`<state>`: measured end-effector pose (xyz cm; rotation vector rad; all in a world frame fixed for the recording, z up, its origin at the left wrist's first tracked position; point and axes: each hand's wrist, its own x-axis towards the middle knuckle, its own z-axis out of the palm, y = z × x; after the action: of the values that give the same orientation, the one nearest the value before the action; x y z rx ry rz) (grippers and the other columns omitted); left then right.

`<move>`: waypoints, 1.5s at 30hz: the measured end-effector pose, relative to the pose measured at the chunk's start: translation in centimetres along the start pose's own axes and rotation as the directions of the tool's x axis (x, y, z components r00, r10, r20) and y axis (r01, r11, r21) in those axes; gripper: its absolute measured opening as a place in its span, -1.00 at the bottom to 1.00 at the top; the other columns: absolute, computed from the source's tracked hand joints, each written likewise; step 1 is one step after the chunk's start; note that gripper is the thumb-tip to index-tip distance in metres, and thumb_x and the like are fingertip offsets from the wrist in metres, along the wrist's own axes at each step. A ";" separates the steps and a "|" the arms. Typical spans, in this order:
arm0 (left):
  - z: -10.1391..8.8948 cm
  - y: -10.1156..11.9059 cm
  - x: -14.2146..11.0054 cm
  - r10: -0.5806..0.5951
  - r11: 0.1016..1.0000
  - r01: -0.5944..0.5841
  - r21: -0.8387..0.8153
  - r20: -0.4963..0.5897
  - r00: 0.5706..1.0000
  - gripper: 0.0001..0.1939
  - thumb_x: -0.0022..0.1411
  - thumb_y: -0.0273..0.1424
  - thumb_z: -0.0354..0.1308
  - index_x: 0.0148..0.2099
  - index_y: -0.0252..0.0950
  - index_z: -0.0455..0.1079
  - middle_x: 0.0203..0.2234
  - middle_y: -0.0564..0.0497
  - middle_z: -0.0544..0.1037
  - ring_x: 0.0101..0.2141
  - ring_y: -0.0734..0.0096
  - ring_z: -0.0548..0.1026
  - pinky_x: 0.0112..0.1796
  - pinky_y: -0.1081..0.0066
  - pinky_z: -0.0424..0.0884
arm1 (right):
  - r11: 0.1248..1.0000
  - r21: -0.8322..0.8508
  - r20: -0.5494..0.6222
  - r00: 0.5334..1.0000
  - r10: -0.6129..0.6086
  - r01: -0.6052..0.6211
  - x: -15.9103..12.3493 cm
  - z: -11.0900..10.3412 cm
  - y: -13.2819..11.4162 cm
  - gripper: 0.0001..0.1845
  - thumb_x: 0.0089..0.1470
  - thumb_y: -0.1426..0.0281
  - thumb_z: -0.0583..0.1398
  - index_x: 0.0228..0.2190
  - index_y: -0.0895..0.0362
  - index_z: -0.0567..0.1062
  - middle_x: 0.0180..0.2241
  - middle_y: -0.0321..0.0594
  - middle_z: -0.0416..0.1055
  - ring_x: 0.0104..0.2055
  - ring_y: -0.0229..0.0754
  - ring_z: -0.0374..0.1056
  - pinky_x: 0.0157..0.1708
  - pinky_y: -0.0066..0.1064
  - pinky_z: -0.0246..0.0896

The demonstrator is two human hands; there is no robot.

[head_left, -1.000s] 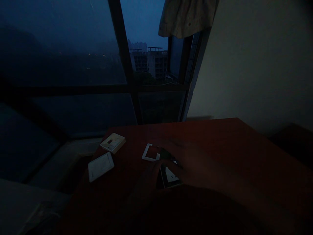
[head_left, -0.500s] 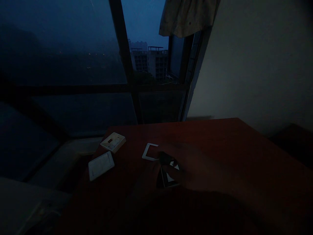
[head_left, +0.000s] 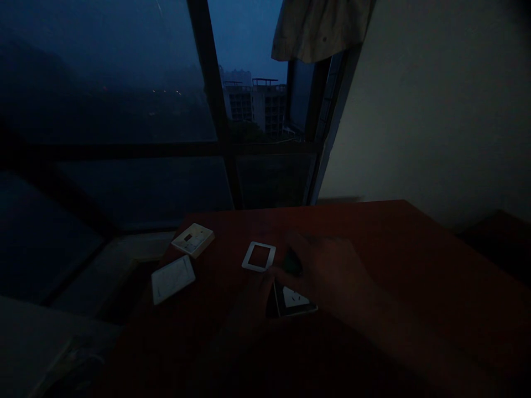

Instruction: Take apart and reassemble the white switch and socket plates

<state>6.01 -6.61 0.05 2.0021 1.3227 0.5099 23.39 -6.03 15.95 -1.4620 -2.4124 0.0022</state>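
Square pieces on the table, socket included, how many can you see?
4: the shallow pale box farthest left at the back, the white plate in front of it, the open frame, and the socket between left hand and right hand. More may be hidden.

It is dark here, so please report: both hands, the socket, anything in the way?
Left hand beside socket, grip unclear. Right hand holding dark green object. White frame just beyond socket.

"What stood beyond the grip?"
"A dark-framed window (head_left: 224, 145), with buildings (head_left: 269, 108) outside under a dusky blue sky (head_left: 249, 38), and a curtain (head_left: 321, 30) hung high up."
"And below the grip?"
"A reddish-brown table (head_left: 373, 226). Off to its right rose a plain pale wall (head_left: 423, 110), all in very dim light."
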 end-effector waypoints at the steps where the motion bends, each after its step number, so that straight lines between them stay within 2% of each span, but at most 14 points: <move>1: 0.1 0.0 0.0 0.000 1.000 0.000 -0.005 -0.007 1.000 -0.25 -0.06 -0.12 0.33 0.19 -0.04 0.21 0.12 -0.12 0.34 0.11 -0.19 0.27 0.04 -0.02 0.26 | 0.998 0.061 0.012 1.000 -0.026 0.026 0.0 0.0 0.3 -0.71 0.05 0.11 0.19 -0.28 0.06 0.42 -0.40 -0.25 0.53 -0.45 -0.15 0.43 -0.55 -0.43 0.03; 4: 0.1 -0.1 0.0 0.011 1.000 -0.012 -0.023 -0.031 0.999 -0.12 -0.11 -0.13 0.36 0.25 -0.09 0.14 0.18 -0.15 0.26 0.15 -0.17 0.21 0.09 0.01 0.21 | 0.971 0.239 0.012 1.000 -0.021 0.017 0.2 -0.2 2.2 -0.79 0.03 0.21 0.21 -0.33 0.07 0.44 -0.41 -0.29 0.51 -0.44 -0.22 0.41 -0.51 -0.46 0.08; 6: -0.3 -0.2 -0.1 0.022 0.999 -0.024 -0.039 -0.040 0.999 -0.06 -0.15 -0.14 0.39 0.26 -0.11 0.11 0.21 -0.14 0.22 0.17 -0.13 0.19 0.10 0.05 0.20 | 0.943 0.321 -0.035 0.994 0.104 -0.087 0.2 0.1 4.4 -0.79 0.03 0.21 0.21 -0.40 0.11 0.45 -0.47 -0.29 0.47 -0.47 -0.25 0.38 -0.52 -0.46 0.10; 8: -1.2 -0.6 0.0 0.034 0.998 -0.036 -0.060 -0.043 0.999 -0.12 -0.09 -0.14 0.35 0.26 -0.12 0.11 0.20 -0.13 0.23 0.15 -0.06 0.22 0.09 0.10 0.24 | 0.852 0.474 -0.074 0.954 0.291 -0.223 -0.2 0.9 6.8 -0.72 -0.01 0.14 0.24 -0.43 0.12 0.45 -0.50 -0.29 0.45 -0.49 -0.24 0.36 -0.51 -0.46 0.14; 10: -2.3 -1.2 0.2 0.016 0.996 -0.023 -0.082 -0.085 0.996 -0.32 0.08 -0.15 0.22 0.22 -0.14 0.16 0.16 -0.10 0.29 0.12 0.05 0.28 0.06 0.16 0.28 | 0.615 0.702 0.019 0.872 0.489 -0.360 -1.2 2.7 9.0 -0.68 -0.05 0.11 0.26 -0.43 0.11 0.42 -0.55 -0.33 0.41 -0.52 -0.26 0.35 -0.53 -0.47 0.19; 11: -3.0 -1.5 0.4 -0.020 0.996 0.008 -0.084 -0.139 0.990 -0.44 0.16 -0.16 0.14 0.19 -0.15 0.20 0.13 -0.09 0.32 0.10 0.10 0.31 0.04 0.18 0.29 | 0.420 0.817 0.110 0.822 0.558 -0.395 -1.8 3.8 9.9 -0.69 -0.06 0.13 0.28 -0.44 0.10 0.40 -0.56 -0.36 0.41 -0.52 -0.28 0.36 -0.51 -0.48 0.23; 13: -4.0 -1.9 0.9 -0.122 0.992 0.126 -0.003 -0.261 0.958 -0.55 0.23 -0.16 0.05 0.12 -0.20 0.27 0.09 -0.10 0.36 0.07 0.12 0.33 0.04 0.18 0.28 | -0.055 0.918 0.355 0.749 0.560 -0.394 -3.4 6.4 11.2 -0.71 -0.15 0.23 0.36 -0.42 0.08 0.41 -0.45 -0.37 0.44 -0.42 -0.29 0.41 -0.41 -0.50 0.33; 16: -4.6 -2.2 2.0 -0.195 0.932 0.285 0.225 -0.352 0.916 -0.52 0.21 -0.09 0.06 0.08 -0.24 0.30 0.05 -0.15 0.37 0.06 0.05 0.32 0.01 0.15 0.26 | -0.237 0.866 0.498 0.728 0.471 -0.440 -5.3 10.2 11.7 -0.74 -0.12 0.31 0.32 -0.33 0.09 0.44 -0.29 -0.23 0.50 -0.26 -0.18 0.46 -0.24 -0.38 0.39; 18: -4.4 -2.0 2.9 -0.184 0.882 0.311 0.353 -0.349 0.919 -0.46 0.20 -0.04 0.06 0.11 -0.25 0.27 0.06 -0.18 0.37 0.06 0.01 0.31 0.00 0.15 0.25 | -0.312 0.818 0.575 0.716 0.397 -0.484 -6.1 12.0 11.6 -0.70 -0.04 0.32 0.25 -0.21 0.13 0.45 -0.25 -0.13 0.51 -0.29 -0.17 0.47 -0.29 -0.35 0.39; 21: -3.5 -1.9 4.3 -0.127 0.832 0.282 0.477 -0.331 0.935 -0.37 0.16 -0.02 0.10 0.15 -0.30 0.21 0.09 -0.25 0.32 0.09 -0.07 0.26 0.04 0.10 0.16 | -0.360 0.798 0.598 0.708 0.376 -0.483 -6.3 13.6 11.3 -0.62 0.01 0.32 0.17 -0.09 0.09 0.41 -0.27 -0.17 0.52 -0.38 -0.22 0.45 -0.46 -0.44 0.31; 25: -2.9 -2.0 5.8 -0.089 0.852 0.227 0.472 -0.297 0.951 -0.42 0.17 -0.16 0.13 0.17 -0.29 0.18 0.15 -0.24 0.25 0.13 -0.06 0.20 0.08 0.08 0.08 | -0.344 0.836 0.545 0.721 0.427 -0.428 -6.5 14.4 10.8 -0.66 0.03 0.23 0.17 -0.14 0.08 0.45 -0.35 -0.26 0.50 -0.45 -0.27 0.38 -0.51 -0.50 0.21; 29: -3.5 -2.1 6.4 -0.103 0.881 0.215 0.421 -0.274 0.956 -0.34 0.10 -0.29 0.19 0.22 -0.29 0.11 0.12 -0.22 0.28 0.12 0.01 0.24 0.06 0.19 0.14 | -0.290 0.878 0.478 0.743 0.470 -0.381 -7.0 14.7 10.3 -0.67 -0.02 0.14 0.25 -0.24 0.08 0.49 -0.40 -0.33 0.45 -0.46 -0.32 0.31 -0.49 -0.53 0.14; 35: -4.7 -2.6 6.7 -0.120 0.901 0.199 0.385 -0.219 0.968 -0.19 -0.11 -0.28 0.33 0.19 -0.26 0.14 0.12 -0.21 0.27 0.10 -0.06 0.26 0.05 0.20 0.17 | -0.227 0.899 0.437 0.762 0.478 -0.374 -7.0 14.9 9.9 -0.50 -0.15 0.11 0.33 -0.19 0.12 0.49 -0.40 -0.28 0.43 -0.46 -0.30 0.29 -0.50 -0.50 0.10; 45: -5.0 -4.0 7.7 -0.132 0.932 0.189 0.308 -0.197 0.971 -0.57 0.11 -0.31 0.21 0.02 -0.33 0.32 -0.02 -0.18 0.40 -0.02 0.12 0.38 -0.06 0.28 0.29 | -0.167 0.917 0.395 0.775 0.493 -0.361 -7.1 14.5 9.5 -0.55 -0.08 0.11 0.29 -0.19 0.12 0.48 -0.39 -0.28 0.43 -0.44 -0.30 0.30 -0.48 -0.49 0.11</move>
<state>3.39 3.02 0.34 2.1218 1.7603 0.4164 30.70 -5.27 -1.30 -1.2114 -0.8855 1.4777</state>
